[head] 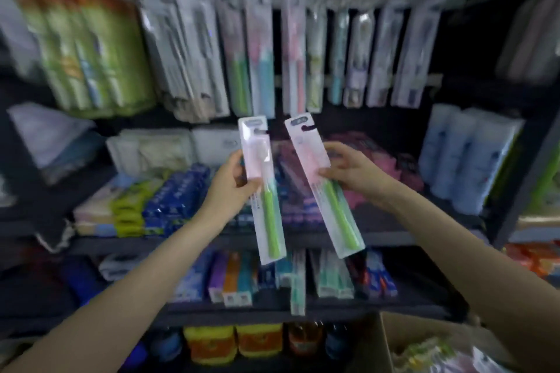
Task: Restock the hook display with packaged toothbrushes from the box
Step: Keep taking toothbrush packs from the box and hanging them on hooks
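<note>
Left hand (pixel 231 183): grips one packaged toothbrush, thumb across the front of the card and fingers curled behind, at about mid-length. Left pack (pixel 263 188): pink-and-white card, green handle, hang-tab uppermost, nearly upright with a slight lean.

Right hand (pixel 353 171): pinches a second packaged toothbrush at its right edge, thumb on the front and fingers wrapped behind. Right pack (pixel 324 185): same pink card and green handle, hang-tab up, tilted so that its foot swings toward the right. The two packs stand side by side, apart, not touching.

Hook display (pixel 303 48): directly above both packs, a row of hanging toothbrush packs on metal pegs; pink, green, teal and pale blue handles; picture blurred here, so counts per peg cannot be told. The tabs of the held packs sit just below the lower ends of the hanging row.

Box (pixel 403 339): brown cardboard, open, at the lower right corner, below the right forearm; more packaged goods inside, blurred.

Surroundings: dark shelving (pixel 333 238) behind the hands. Shelf behind the packs carries folded cloths (pixel 151 148) and blue and yellow wrapped packets (pixel 145 203). The shelf below carries upright toothpaste cartons (pixel 233 278). Lowest level: yellow and orange packs (pixel 233 339). Green multi-packs (pixel 88 51) hang at upper left; pale blue wrapped rolls (pixel 466 157) stand at right.
</note>
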Available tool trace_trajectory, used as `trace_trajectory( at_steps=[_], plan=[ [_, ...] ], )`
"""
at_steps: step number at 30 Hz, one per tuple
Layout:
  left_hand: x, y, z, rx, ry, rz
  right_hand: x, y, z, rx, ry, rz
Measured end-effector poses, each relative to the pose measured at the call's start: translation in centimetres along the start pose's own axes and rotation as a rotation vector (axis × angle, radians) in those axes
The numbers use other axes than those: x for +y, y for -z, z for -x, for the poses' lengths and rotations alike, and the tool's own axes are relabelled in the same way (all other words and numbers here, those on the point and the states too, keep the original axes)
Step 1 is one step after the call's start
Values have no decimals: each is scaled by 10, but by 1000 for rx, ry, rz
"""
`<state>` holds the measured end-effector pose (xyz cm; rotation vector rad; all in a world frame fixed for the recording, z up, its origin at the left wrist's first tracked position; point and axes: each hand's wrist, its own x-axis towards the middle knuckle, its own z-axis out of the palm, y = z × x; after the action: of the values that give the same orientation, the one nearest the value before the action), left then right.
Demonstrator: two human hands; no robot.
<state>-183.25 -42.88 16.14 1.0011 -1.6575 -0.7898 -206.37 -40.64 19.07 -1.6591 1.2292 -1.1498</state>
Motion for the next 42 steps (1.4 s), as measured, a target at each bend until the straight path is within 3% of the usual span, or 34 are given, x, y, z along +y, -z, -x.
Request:
trace_trajectory(
  at_steps=[6,16,22,28,33,35,38,42],
  plan=[
    [25,76,-18,171,-78,23,-73,-29,-64,237,96,128],
    [18,111,-37,158,-84,39,-162,-65,-141,422,235,414],
    [3,121,-40,179,-77,30,-162,-83,-164,624,188,206],
    [-1,125,-48,201,-73,58,-131,-103,-160,500,119,276],
    [11,109,-59,244,-43,123,-91,-118,-100,-59,36,218],
    [13,99,-64,254,-38,177,-69,-124,-88,-166,-40,139],
    [17,85,-68,216,-65,144,-54,-116,-86,-74,-31,71],
    [19,75,-68,120,-118,26,-59,-76,-95,276,66,20]
  ],
)
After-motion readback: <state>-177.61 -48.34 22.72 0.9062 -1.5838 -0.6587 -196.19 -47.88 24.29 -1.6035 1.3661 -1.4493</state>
